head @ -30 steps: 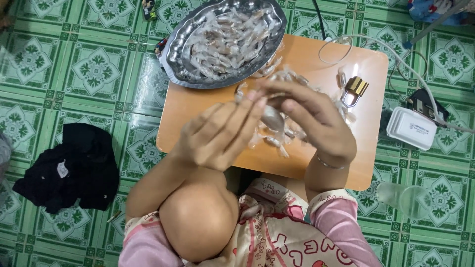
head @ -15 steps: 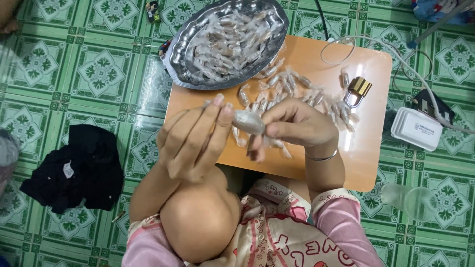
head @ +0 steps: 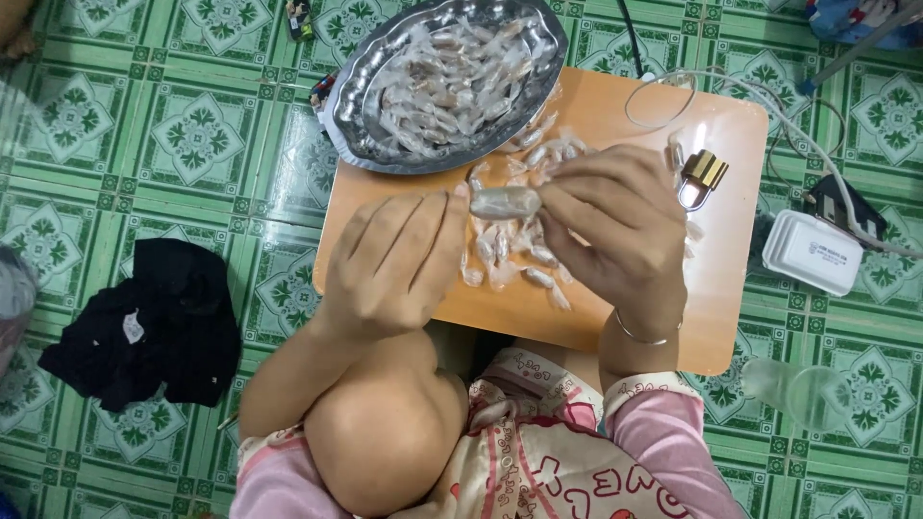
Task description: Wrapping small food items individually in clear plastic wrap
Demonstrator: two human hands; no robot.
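Both hands hold one small clear-wrapped piece (head: 505, 202) above a low orange table (head: 615, 317). My left hand (head: 399, 264) pinches its left end with the fingertips. My right hand (head: 615, 226) grips its right end. Under the hands lie several loose wrapped pieces (head: 524, 259) on the table. At the table's far left corner sits an oval metal tray (head: 361, 106), piled with several more wrapped pieces (head: 452, 72).
A brass padlock (head: 702, 173) and a coiled white cable (head: 663, 96) lie on the table's right side. A white box (head: 812, 252) sits on the green tiled floor at right, a black cloth (head: 149, 322) at left. My knee (head: 385, 432) is below the table's near edge.
Both hands have shifted slightly with the wrapped piece, which now lies level between the fingertips instead of tilted. The view has moved a little closer.
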